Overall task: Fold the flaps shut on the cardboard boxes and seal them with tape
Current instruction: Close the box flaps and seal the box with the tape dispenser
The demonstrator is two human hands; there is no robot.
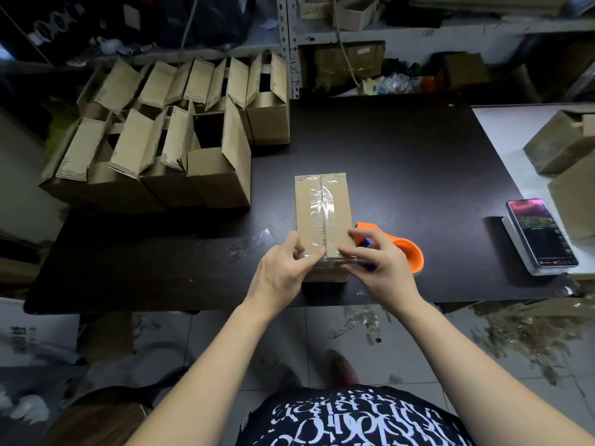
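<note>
A closed cardboard box (322,214) stands in the middle of the dark table (402,162), with clear tape running along its top seam. My left hand (283,265) grips the box's near left corner, thumb pressing the tape at the near edge. My right hand (376,262) grips the near right corner, thumb on the same tape edge and fingers curled. An orange tape dispenser (409,252) with a blue part sits just right of the box, partly hidden under my right hand. I cannot tell whether that hand also touches it.
Several open-flapped cardboard boxes (161,149) crowd the table's far left. A phone (544,233) lies on a white stand at the right edge, with more boxes (563,143) beyond it. Metal shelving (386,30) rises behind the table. Tape scraps litter the floor (360,320).
</note>
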